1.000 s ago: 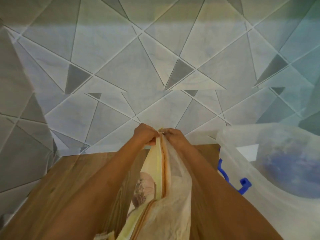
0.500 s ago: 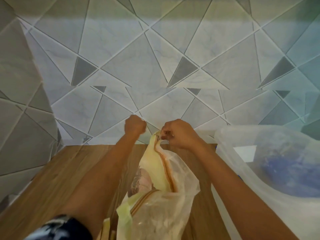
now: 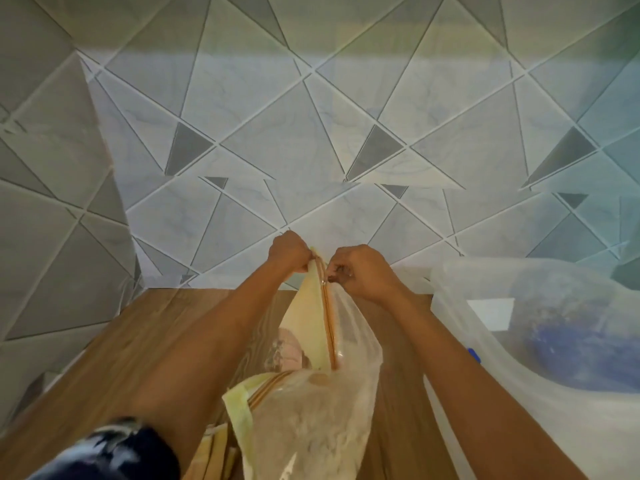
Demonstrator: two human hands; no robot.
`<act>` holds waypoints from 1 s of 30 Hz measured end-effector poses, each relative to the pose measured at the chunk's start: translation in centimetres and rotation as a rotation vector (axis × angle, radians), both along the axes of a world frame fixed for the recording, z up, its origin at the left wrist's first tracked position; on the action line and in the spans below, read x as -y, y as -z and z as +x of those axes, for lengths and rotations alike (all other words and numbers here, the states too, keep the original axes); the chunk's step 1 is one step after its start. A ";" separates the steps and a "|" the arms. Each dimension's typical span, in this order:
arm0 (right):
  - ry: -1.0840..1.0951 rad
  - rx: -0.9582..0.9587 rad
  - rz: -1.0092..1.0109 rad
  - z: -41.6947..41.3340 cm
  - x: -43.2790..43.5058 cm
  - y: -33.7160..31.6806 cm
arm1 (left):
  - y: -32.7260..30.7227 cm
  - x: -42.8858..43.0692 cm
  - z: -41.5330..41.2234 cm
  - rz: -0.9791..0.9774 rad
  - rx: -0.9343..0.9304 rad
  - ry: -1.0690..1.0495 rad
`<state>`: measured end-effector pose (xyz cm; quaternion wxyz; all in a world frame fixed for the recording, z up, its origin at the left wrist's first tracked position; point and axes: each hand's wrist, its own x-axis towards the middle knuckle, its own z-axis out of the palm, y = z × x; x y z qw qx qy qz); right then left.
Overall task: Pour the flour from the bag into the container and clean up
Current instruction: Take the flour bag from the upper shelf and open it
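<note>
My arms stretch toward twelve o'clock, left hand (image 3: 289, 252) close at ten o'clock of right hand (image 3: 360, 271), both pinching the bag (image 3: 310, 327).

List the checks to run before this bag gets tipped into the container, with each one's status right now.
1. Left hand grips the top of the bag: ok.
2. Right hand pinches the zipper at its top end: ok.
3. Bag mouth open for pouring: cannot tell; the zipper strip looks closed.
4. Flour visible inside the bag: ok.
5. Container close beside the bag, on the right: ok.
6. Container lid off: cannot tell.
</note>
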<state>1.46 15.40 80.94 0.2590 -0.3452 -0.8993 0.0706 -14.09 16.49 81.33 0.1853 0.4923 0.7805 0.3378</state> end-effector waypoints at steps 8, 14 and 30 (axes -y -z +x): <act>0.022 -0.050 -0.209 2.5 1.3 0.4 | -0.3 1.8 1.0 -0.161 0.042 0.074; 0.135 -0.117 -0.074 0.6 3.2 1.4 | 0.4 5.7 0.8 -0.521 0.232 0.350; -0.139 -0.217 -0.306 2.9 11.5 -1.6 | -1.7 13.2 1.3 -0.420 0.080 0.260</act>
